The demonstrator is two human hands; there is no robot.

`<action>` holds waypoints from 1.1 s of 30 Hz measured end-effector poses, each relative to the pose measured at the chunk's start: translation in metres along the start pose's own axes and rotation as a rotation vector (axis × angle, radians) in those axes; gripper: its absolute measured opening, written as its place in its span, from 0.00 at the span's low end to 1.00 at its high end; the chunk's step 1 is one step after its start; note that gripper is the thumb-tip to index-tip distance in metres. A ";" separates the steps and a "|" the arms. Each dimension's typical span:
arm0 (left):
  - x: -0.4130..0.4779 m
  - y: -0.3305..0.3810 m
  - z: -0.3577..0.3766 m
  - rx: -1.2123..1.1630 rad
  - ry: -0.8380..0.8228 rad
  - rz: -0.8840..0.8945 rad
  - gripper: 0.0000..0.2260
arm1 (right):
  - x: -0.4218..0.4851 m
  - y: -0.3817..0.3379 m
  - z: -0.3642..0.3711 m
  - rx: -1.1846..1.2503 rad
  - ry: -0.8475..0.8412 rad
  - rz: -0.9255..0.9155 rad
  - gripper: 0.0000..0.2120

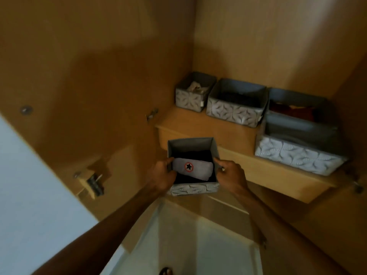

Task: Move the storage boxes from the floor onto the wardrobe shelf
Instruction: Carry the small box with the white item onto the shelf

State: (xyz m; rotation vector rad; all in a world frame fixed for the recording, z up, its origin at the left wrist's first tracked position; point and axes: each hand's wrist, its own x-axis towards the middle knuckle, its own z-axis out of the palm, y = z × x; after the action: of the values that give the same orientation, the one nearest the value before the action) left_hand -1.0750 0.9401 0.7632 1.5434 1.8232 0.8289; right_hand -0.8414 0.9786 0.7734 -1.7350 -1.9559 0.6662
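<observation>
- Four patterned storage boxes are already seen on the wardrobe shelf (198, 124): a small box (193, 92) at the back, a medium box (235, 105) at its 3 o'clock, a rear box (297, 104) with reddish contents further along, and a large box (297, 147) at the front edge.
- A fifth, the held box (193, 165), is not yet set down. It is carried in the air just in front of the shelf edge, at about 7 o'clock from the small box.
- It is clamped from both sides: the left hand (161, 174) is curled round its 9 o'clock wall and the right hand (231, 174) round its 3 o'clock wall, thumbs hooked over the rim.
- Bare shelf is left at 12 o'clock from it, judged wide enough for it.
- No further boxes are seen on the visible strip of floor (198, 235), so this is judged a late or last carry.
- Its open top is turned upward and its patterned wall toward 6 o'clock. The footprint looks nearly square, so no long axis can be told. The grey pouch (191, 168) inside lies roughly 9 to 3 o'clock.
</observation>
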 end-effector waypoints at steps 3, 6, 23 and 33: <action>0.057 0.011 0.004 -0.050 0.001 0.068 0.14 | 0.044 0.004 -0.005 0.039 0.053 0.030 0.23; 0.105 0.020 0.006 -0.040 0.009 0.096 0.16 | 0.079 0.002 -0.013 0.063 0.098 0.038 0.23; 0.299 0.070 -0.006 0.112 0.034 0.111 0.09 | 0.273 0.002 -0.013 0.270 -0.045 0.126 0.23; 0.289 0.027 0.000 0.320 0.125 0.308 0.20 | 0.299 -0.017 0.015 0.366 -0.026 0.110 0.20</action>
State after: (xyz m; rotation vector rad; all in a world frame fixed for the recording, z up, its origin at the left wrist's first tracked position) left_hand -1.0990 1.2295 0.7698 2.0560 1.9049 0.8149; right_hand -0.8987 1.2725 0.7746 -1.6167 -1.6362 1.0191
